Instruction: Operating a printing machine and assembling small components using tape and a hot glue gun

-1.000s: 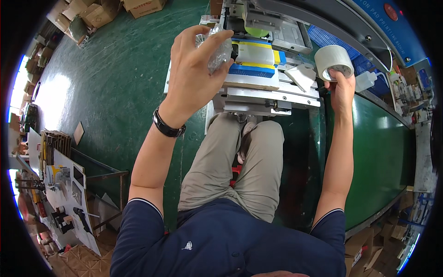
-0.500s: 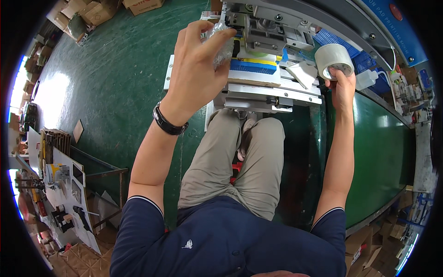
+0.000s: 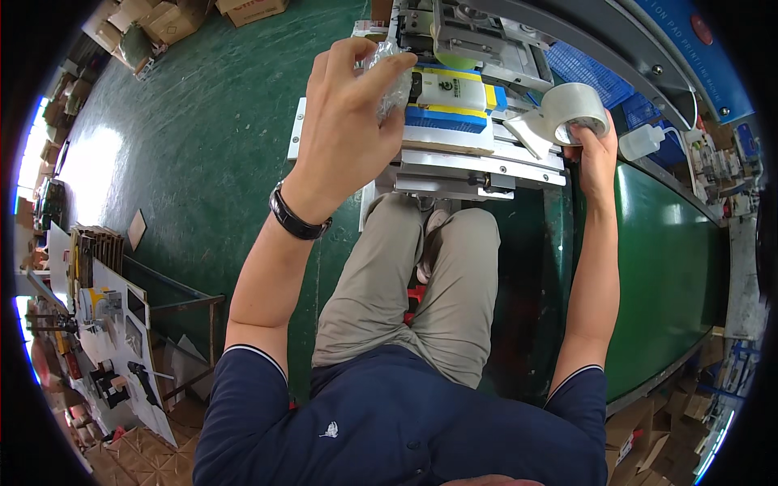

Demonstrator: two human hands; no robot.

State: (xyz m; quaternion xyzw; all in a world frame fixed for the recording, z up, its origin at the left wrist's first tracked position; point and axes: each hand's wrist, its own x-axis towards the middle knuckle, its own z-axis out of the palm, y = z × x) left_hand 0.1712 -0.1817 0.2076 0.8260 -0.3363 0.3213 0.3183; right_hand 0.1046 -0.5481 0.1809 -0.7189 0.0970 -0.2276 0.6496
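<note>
My left hand [image 3: 344,121] is closed around a crumpled piece of clear plastic film [image 3: 393,81] at the left side of the fixture. Beside those fingers, a white block-shaped item [image 3: 454,87] with a small dark printed mark lies in a blue and yellow fixture [image 3: 446,118]. My right hand [image 3: 596,150] grips a wide roll of clear tape [image 3: 585,101], its thumb inside the core. A folded white cloth or paper [image 3: 531,132] lies left of the roll. Above the item stands the pad printing machine's metal head [image 3: 486,44], with a pale green rounded pad partly visible under it.
Metal rails [image 3: 462,174] run under the fixture, just beyond my knees. At the right are a green tabletop [image 3: 664,251], a white squeeze bottle [image 3: 642,142] and a blue basket [image 3: 592,69]. A leaning white board [image 3: 121,348] stands at the lower left.
The machine's head has moved up and away, uncovering the white item with its printed mark. My right hand has brought the tape roll slightly left and down. My left hand barely differs.
</note>
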